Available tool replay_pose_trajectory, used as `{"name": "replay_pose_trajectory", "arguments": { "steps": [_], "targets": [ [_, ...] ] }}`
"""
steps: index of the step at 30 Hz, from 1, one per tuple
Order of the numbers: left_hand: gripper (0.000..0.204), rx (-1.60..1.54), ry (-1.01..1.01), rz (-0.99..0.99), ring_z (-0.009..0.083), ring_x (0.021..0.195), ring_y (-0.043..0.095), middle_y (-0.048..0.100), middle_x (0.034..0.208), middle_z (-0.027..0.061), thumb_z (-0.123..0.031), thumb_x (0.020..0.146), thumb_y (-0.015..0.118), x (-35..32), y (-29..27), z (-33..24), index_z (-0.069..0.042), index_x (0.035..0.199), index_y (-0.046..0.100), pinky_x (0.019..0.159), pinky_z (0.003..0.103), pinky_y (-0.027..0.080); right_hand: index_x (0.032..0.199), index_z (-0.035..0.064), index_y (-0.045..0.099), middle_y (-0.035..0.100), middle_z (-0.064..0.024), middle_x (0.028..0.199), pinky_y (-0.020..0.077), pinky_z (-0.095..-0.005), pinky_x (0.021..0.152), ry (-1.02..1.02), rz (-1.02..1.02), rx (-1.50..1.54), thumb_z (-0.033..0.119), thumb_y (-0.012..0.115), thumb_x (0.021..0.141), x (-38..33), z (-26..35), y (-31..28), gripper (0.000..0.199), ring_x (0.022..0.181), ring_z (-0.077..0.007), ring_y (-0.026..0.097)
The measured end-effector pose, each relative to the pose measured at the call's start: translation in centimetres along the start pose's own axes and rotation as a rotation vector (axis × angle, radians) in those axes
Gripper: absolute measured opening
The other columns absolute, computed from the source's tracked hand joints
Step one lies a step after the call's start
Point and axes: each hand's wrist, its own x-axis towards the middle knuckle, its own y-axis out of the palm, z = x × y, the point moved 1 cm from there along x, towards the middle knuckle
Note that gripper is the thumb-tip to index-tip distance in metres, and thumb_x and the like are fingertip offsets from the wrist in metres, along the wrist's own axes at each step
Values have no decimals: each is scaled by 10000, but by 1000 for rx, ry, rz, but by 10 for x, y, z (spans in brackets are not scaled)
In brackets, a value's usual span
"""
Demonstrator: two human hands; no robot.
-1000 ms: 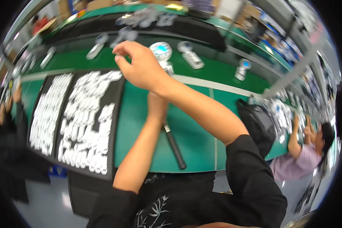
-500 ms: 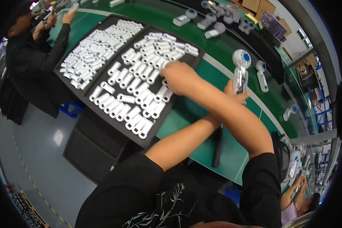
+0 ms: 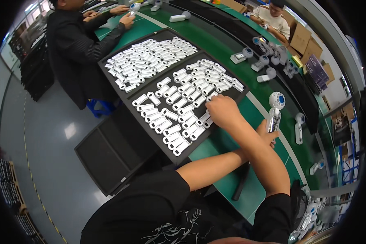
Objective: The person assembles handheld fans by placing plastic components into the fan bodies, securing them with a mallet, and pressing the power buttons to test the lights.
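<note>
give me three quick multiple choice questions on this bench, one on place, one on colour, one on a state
1. Where is the right hand?
A on the near tray of white parts
B on a cardboard box
C on the floor
2. What colour is the table?
A red
B green
C yellow
3. The fan at the left hand is:
A lying flat
B held upright
C inside a tray
Answers: 1 A, its knuckles sit over the parts; 2 B, green shows beside the tray; 3 B, fingers wrap its handle.

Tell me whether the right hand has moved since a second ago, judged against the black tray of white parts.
Yes. The right hand was raised over the green table beyond the black tray; it now rests on the tray's near-right edge among the white parts.
</note>
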Motion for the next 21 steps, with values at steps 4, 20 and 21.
{"name": "replay_pose_trajectory", "arguments": {
  "steps": [4, 20, 21],
  "targets": [
    [382, 1, -41, 2, 144, 623, 581, 561, 837, 72, -156, 844, 691, -3, 5, 0, -31, 1094, 430, 490, 307, 494, 830, 40, 683, 666, -137, 874, 518, -393, 723, 90, -59, 173, 105, 617, 790, -5, -18, -21, 102, 797, -314, 649],
    [326, 17, -13, -2, 150, 630, 609, 567, 889, 87, -89, 853, 651, -10, 10, 3, -7, 1087, 440, 468, 284, 502, 1188, -11, 523, 615, -52, 847, 513, -268, 672, 747, -700, 1718, 177, 481, 949, -220, -86, -68, 306, 740, -148, 634],
    [331, 31, -4, 24, 149, 629, 609, 566, 887, 85, -86, 855, 648, -9, 14, 4, -6, 1094, 434, 466, 284, 501, 1199, -3, 511, 601, -46, 839, 494, -259, 640, 796, -745, 1727, 178, 466, 953, -232, -84, -61, 308, 709, -142, 615]
  ]
}}
